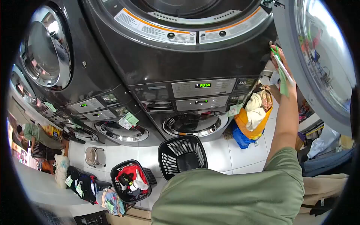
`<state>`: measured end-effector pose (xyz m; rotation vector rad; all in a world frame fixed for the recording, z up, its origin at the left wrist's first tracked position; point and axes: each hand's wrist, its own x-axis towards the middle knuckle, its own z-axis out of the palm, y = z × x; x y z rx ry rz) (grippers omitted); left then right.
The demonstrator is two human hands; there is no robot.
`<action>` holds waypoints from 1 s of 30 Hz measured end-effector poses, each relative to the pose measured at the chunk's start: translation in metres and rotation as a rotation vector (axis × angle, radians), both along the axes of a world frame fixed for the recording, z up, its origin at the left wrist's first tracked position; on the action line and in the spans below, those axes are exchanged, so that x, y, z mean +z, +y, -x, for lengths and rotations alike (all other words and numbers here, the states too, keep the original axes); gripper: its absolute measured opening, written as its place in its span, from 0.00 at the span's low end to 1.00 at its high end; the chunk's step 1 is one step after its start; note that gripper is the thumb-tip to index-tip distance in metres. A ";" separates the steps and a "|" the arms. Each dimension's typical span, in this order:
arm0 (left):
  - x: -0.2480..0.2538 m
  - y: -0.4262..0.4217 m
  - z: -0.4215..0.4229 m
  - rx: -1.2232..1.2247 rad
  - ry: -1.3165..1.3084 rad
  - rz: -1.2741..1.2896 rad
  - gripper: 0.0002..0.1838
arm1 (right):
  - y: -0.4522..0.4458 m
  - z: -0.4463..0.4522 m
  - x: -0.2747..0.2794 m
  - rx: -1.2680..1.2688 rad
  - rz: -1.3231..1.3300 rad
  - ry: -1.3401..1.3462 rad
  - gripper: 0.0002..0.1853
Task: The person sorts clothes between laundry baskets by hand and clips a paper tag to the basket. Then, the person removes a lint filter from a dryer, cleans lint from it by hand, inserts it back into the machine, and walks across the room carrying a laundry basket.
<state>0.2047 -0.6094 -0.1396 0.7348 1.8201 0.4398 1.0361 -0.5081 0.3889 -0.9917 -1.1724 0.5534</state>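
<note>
My right hand (285, 61) reaches up along the right edge of the large dark dryer (161, 62), close to a small metal latch. Its fingers are closed on a green and white paper tag (284, 85) with a green cord (276, 50) at its top. The cord lies against the latch; whether it is hooked there I cannot make out. Beside the hand, the round glass door (326, 71) of the dryer stands swung out to the right. My left hand is out of view, below or behind my green shirt (228, 193).
A black basket (165, 165) stands in front of the lower washer (193, 123). Left of it, another basket (113, 180) holds red and dark clothes. An orange and blue bag (243, 131) of laundry sits at right. A stool (90, 155) and a person (39, 135) are at left.
</note>
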 end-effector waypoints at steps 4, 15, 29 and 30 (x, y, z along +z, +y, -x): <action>0.006 0.009 -0.005 -0.117 0.059 -0.015 0.17 | 0.013 -0.031 -0.012 -0.448 0.019 -0.057 0.21; 0.037 0.059 -0.022 -0.601 0.291 -0.246 0.16 | 0.018 0.005 0.008 -0.410 -0.139 -0.052 0.21; 0.507 0.225 -0.592 -1.407 -0.178 -1.504 0.35 | 0.004 0.038 0.009 -0.336 -0.232 -0.032 0.22; 0.516 0.227 -0.625 -1.418 -0.154 -1.517 0.36 | 0.004 0.040 0.011 -0.359 -0.254 -0.010 0.22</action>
